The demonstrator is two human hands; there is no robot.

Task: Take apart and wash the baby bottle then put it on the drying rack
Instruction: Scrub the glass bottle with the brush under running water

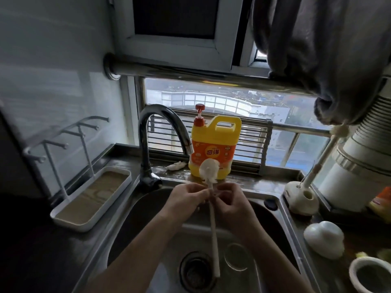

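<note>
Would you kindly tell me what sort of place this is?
Most likely a home kitchen: a steel sink with a curved tap, a yellow dish-soap jug by the window, and a white drying rack on the counter alongside.

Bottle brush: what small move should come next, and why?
Probably raise the brush head-first toward the pump of the detergent bottle for soap. The left hand and right hand pinch its stem under the head, above the sink; the bottle stands just behind, and no water runs from the faucet.
</note>
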